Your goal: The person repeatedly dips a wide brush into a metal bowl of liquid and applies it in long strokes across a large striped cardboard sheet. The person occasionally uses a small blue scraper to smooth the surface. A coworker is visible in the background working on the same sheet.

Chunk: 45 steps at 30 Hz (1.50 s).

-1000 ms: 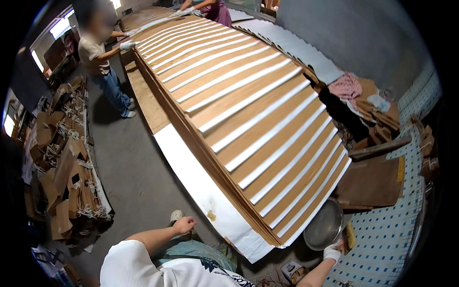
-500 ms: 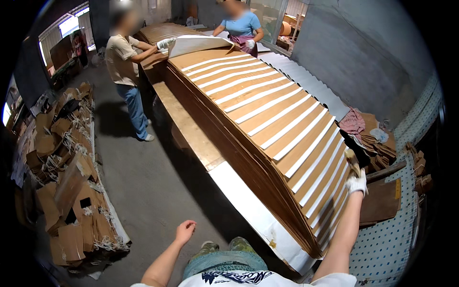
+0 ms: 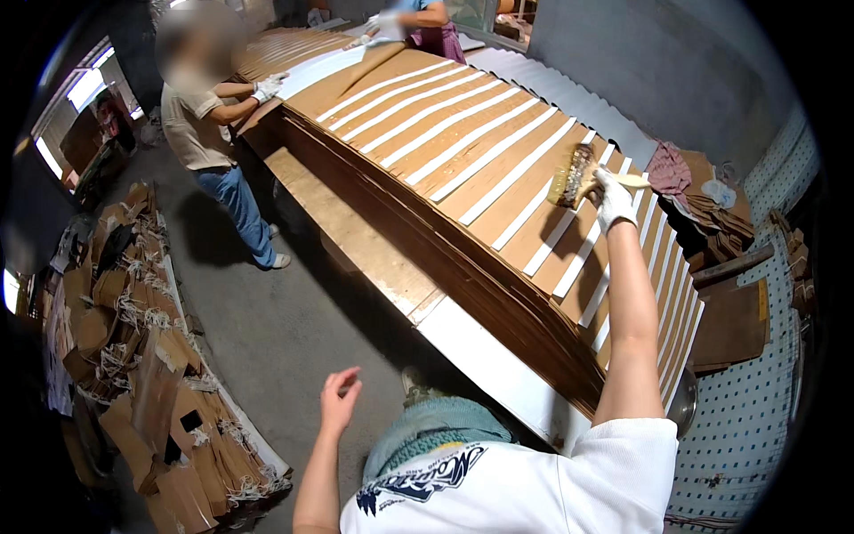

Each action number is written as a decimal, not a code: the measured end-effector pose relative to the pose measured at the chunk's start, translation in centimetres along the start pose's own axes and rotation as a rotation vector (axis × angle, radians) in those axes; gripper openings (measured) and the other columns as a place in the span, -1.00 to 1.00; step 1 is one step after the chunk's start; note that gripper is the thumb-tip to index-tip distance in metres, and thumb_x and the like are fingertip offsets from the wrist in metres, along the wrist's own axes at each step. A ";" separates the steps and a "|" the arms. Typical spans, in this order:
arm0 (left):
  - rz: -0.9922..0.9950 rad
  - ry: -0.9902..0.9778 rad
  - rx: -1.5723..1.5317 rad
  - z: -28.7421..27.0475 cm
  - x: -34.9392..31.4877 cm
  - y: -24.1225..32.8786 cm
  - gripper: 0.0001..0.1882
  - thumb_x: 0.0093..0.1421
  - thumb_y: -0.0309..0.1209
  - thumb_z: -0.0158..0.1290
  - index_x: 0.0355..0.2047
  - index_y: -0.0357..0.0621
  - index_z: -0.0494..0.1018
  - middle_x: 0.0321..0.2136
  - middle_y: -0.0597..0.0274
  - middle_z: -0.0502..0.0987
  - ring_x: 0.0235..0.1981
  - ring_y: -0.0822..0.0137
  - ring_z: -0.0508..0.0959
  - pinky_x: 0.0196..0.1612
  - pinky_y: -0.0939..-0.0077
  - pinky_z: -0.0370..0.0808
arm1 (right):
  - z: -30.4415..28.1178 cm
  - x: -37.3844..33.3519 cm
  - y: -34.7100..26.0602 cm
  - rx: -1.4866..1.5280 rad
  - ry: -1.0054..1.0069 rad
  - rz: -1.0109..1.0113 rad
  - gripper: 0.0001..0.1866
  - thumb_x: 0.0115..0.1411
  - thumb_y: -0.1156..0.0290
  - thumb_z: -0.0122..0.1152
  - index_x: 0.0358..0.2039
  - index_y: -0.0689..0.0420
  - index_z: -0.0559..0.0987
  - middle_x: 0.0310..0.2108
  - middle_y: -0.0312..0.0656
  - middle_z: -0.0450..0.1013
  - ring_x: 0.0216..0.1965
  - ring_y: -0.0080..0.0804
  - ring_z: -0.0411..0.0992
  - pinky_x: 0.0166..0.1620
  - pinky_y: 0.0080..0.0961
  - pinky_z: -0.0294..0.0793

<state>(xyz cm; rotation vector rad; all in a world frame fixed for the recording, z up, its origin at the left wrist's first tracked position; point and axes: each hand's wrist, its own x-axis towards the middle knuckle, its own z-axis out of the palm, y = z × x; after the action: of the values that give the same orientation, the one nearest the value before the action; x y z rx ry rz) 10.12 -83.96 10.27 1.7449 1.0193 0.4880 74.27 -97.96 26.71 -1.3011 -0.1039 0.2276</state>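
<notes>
My right hand (image 3: 616,199), in a white glove, grips the wooden handle of a wide brush (image 3: 575,176) with wet-looking, brown-and-yellowish bristles. The brush is over a long stack of brown sheets (image 3: 501,198), whose staggered edges show as white strips; whether the bristles touch the top is unclear. Bare and loosely curled, with fingers apart, my left hand (image 3: 339,400) hangs over the floor and holds nothing. At the far end, a co-worker's gloved hands (image 3: 269,86) rest by a white sheet (image 3: 311,73). A second co-worker's blurred gloved hand (image 3: 388,24) is at the same end.
A low bench (image 3: 365,240) runs along the stack's left side. Bundles of tied cardboard pieces (image 3: 182,427) line the floor at left. To the right are a pink cloth (image 3: 669,167), a metal pot (image 3: 683,402) partly hidden by my arm, and dotted fabric (image 3: 743,454).
My right hand has carried the brush from the stack's right edge left and away from me, over the top. The far white sheet now lies flatter. My view has turned and shifted.
</notes>
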 end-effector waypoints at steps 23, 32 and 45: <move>1.304 -0.586 0.646 11.0 45.8 15.6 -0.32 0.05 -0.23 0.10 0.26 0.29 0.36 0.03 0.29 0.48 0.09 0.14 0.39 0.34 -0.34 -0.05 | 18.4 4.0 7.6 -0.945 -0.060 -0.541 -0.62 0.15 0.17 0.33 -0.02 -0.07 0.62 -0.23 -0.12 0.62 -0.20 -0.17 0.58 -0.10 -0.33 0.53; 1.484 -0.608 0.696 12.8 49.0 11.9 -0.34 0.01 -0.18 0.10 0.21 0.24 0.43 0.05 0.42 0.43 0.10 0.23 0.30 0.25 -0.28 0.13 | 19.2 11.6 11.2 -1.488 -0.013 -0.835 -0.80 0.05 0.25 0.27 -0.31 0.01 0.63 -0.40 -0.07 0.52 -0.25 -0.04 0.46 -0.09 -0.16 0.35; 1.844 -0.566 0.823 11.7 48.0 -0.9 -0.46 0.24 -0.22 0.06 0.26 0.27 0.36 0.27 0.41 0.27 0.25 0.48 0.28 0.01 0.44 0.43 | 13.4 45.6 11.1 -1.589 0.346 -0.405 -0.41 0.05 0.11 0.39 0.05 0.15 0.52 -0.15 0.04 0.56 -0.04 0.03 0.49 0.08 -0.16 0.40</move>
<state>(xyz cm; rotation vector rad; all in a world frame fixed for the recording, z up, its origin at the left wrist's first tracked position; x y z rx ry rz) 45.06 -51.22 -1.77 2.9279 -1.2658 0.5646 114.65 -72.29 17.22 -2.8128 -0.2741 -0.5745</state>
